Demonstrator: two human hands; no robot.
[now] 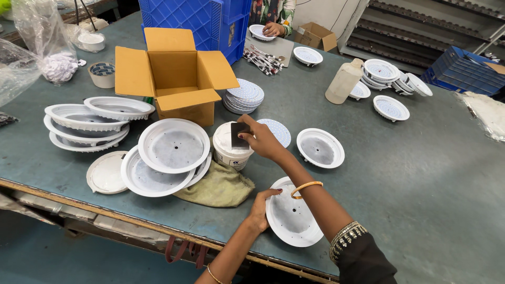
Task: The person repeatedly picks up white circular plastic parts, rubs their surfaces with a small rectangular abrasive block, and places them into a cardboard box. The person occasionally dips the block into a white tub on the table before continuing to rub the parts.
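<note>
My left hand grips the left rim of a round white lamp housing that lies tilted at the table's near edge. My right hand reaches across it and holds a small dark flat scraper down in a white tub of pale paste. A second white housing rests just right of the tub. A round perforated disc lies behind my right hand.
Stacked white housings and a yellow-green cloth lie left of the tub. An open cardboard box, blue crates and a stack of discs stand behind. Another person's hand works at the far end, near more housings and a plastic bottle.
</note>
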